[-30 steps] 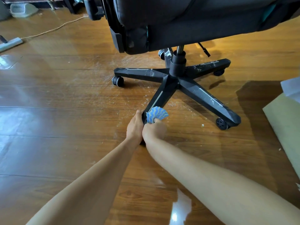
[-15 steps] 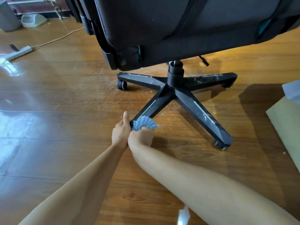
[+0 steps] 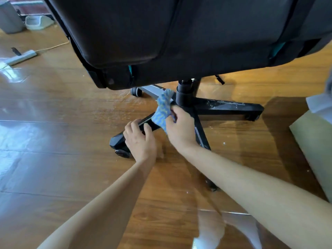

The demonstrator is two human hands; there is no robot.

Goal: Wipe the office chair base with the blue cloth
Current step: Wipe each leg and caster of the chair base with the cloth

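Note:
The black star-shaped chair base (image 3: 226,106) stands on the wooden floor under the dark seat (image 3: 179,33). My left hand (image 3: 141,141) grips the near-left leg of the base close to its caster (image 3: 122,153). My right hand (image 3: 179,126) holds the blue patterned cloth (image 3: 163,109), bunched, against the same leg close to the central column (image 3: 185,94). The cloth's top end reaches up toward the far-left leg. My right forearm hides part of the near leg. White dust specks show on the right leg.
A beige board (image 3: 316,150) with white paper lies on the floor at right. At far left are a white power strip (image 3: 19,57) with a cord, a grey bin (image 3: 9,17) and a white dish (image 3: 38,21). The glossy floor reflects light.
The view has moved closer to the chair. My right hand slid the cloth from the leg's tip up toward the hub. My left hand moved from beside the tip to grip the leg.

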